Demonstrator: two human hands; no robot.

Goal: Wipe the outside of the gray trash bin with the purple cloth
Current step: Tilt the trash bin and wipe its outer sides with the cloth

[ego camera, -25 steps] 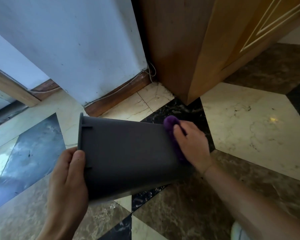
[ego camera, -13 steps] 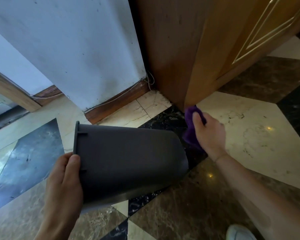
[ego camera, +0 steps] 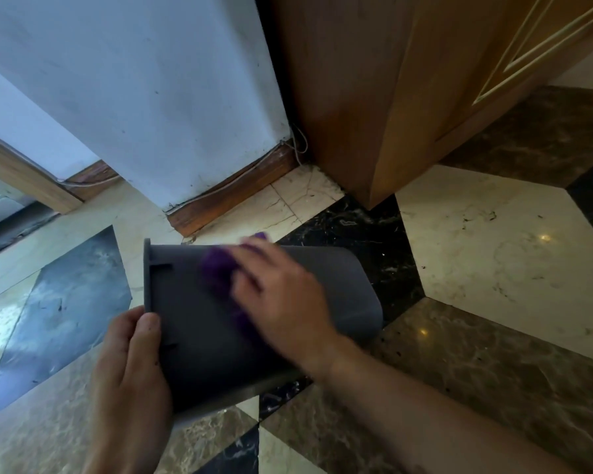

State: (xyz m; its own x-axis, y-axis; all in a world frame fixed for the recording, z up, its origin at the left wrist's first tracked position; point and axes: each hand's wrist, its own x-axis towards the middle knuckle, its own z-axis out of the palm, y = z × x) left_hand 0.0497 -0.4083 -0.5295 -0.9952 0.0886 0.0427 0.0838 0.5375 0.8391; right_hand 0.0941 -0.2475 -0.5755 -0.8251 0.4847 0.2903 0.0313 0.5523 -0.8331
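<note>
Clearly mid-wipe: the left hand [ego camera: 131, 367] grips the gray bin [ego camera: 192, 336] by its rim, tipped sideways above the floor [ego camera: 493, 241], while the right hand [ego camera: 281, 295] presses the purple cloth [ego camera: 216, 268] on its upper side; other sides likely remain.

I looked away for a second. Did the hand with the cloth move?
Yes. The right hand with the cloth moved left, from near the wooden cabinet onto the bin.

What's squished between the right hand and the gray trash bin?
The purple cloth. In the head view, the right hand presses it flat against the side of the gray trash bin, which the left hand holds tipped over by its rim.
</note>
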